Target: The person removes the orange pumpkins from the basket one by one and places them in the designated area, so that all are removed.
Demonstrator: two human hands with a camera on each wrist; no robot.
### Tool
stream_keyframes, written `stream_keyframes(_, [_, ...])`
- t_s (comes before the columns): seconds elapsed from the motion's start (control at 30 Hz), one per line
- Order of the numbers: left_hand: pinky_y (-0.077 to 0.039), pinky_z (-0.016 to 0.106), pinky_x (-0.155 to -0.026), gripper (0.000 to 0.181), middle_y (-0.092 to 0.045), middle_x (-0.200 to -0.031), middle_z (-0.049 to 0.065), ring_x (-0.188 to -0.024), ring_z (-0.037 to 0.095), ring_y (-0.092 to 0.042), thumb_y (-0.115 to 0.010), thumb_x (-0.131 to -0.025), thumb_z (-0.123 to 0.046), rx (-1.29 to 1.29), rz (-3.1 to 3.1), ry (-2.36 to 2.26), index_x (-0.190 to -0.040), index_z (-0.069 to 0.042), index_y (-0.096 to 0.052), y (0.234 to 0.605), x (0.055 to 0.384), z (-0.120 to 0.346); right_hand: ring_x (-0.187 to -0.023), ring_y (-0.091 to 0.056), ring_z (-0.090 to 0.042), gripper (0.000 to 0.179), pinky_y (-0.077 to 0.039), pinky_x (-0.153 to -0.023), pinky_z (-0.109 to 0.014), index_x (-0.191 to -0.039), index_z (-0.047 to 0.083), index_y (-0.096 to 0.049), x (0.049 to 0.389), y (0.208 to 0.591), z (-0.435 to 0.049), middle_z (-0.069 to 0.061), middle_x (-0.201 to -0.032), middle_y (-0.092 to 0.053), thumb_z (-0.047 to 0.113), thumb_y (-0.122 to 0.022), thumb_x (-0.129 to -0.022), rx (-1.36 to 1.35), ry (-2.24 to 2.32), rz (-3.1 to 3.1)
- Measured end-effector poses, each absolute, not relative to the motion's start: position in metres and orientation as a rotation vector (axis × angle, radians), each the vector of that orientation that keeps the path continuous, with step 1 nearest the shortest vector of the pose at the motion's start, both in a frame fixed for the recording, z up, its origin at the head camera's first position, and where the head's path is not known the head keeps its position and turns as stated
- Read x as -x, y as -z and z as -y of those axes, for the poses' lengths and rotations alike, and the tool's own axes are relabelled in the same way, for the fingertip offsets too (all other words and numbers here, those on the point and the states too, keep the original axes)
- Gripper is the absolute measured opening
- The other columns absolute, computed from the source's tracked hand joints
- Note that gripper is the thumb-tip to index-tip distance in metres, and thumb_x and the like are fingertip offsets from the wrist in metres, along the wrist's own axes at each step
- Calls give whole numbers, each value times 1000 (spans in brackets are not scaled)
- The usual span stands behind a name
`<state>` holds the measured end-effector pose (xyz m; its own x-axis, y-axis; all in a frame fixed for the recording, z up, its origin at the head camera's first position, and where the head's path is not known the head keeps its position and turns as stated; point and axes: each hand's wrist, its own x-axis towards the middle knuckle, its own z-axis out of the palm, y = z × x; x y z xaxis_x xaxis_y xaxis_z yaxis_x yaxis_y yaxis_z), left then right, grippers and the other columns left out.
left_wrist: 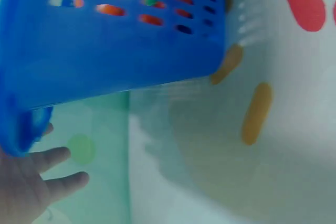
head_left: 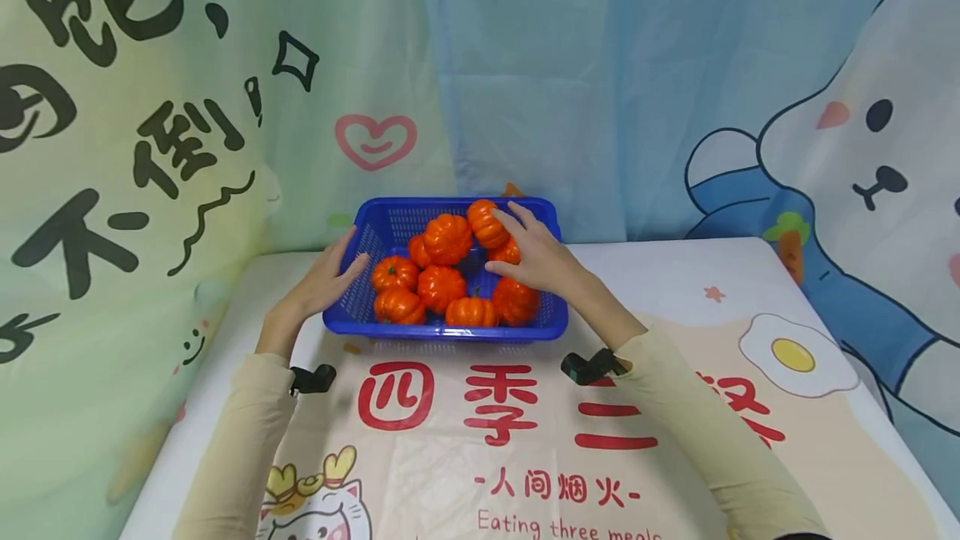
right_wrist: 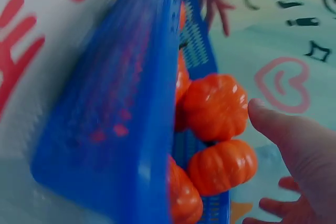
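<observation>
A blue plastic basket (head_left: 442, 327) holds several small orange pumpkins (head_left: 448, 240). My left hand (head_left: 324, 280) is at the basket's left rim, its thumb over the inside; in the left wrist view its spread fingers (left_wrist: 67, 184) show beside the basket's end. Over the right part of the basket reaches my right hand (head_left: 536, 252), fingers apart, next to the pumpkin (head_left: 487, 223) at the back. In the right wrist view its thumb (right_wrist: 286, 132) comes close to a ribbed pumpkin (right_wrist: 216, 107), and nothing is gripped.
The basket stands on a table with a printed cloth (head_left: 420, 465), in front of a hanging curtain (head_left: 525, 107) with cartoon drawings. Small black cameras (head_left: 313, 379) are strapped at both wrists.
</observation>
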<state>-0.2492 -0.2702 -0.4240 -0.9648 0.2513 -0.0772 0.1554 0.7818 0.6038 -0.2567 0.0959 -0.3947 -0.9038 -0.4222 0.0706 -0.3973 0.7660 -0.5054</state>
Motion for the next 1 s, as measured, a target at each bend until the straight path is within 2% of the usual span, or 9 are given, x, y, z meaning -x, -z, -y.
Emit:
stream_keyframes(0.17, [-10,62,-119,80,-5,-164,19,-150,42,-9,-36,-101,-50,-310,-2776,-1058,-156,-11,6,435,252,270,-140,-36,-44,79,-43,-101,-63,-153,19,-28,283,387,-84,-16,-159,-25,38,-70,-88,856,603,-2947])
stream_keyframes(0.33, [-10,58,-121,78,-4,-164,16,-151,39,-10,-29,-101,-55,-201,-2756,-1159,-157,-13,6,440,250,271,-139,-37,-43,81,-42,-104,-59,-155,20,-25,305,385,-75,-13,-161,-19,33,-70,-89,922,445,-2868])
stream_keyframes(0.5, [-6,56,-122,65,-2,-164,15,-151,37,-6,-25,-106,-41,-162,-2675,-1337,-157,-12,3,448,250,272,-138,-39,-42,79,-38,-110,-55,-154,17,-25,318,392,-73,-15,-161,-17,22,-70,-89,918,383,-2806])
stream_keyframes(0.63, [-5,55,-122,60,-3,-164,16,-152,37,-6,-25,-107,-32,-163,-2643,-1427,-157,-9,0,451,251,272,-135,-43,-41,72,-39,-110,-53,-150,14,-32,322,400,-74,-18,-157,-24,14,-70,-89,909,438,-2826])
stream_keyframes(1.0, [-11,58,-121,60,-8,-164,13,-150,41,-14,-23,-106,-40,-83,-2704,-1289,-158,-19,-1,451,249,273,-119,-54,-36,70,-45,-105,-52,-138,10,-34,325,409,-86,-14,-137,-43,17,-77,-83,812,681,-2917])
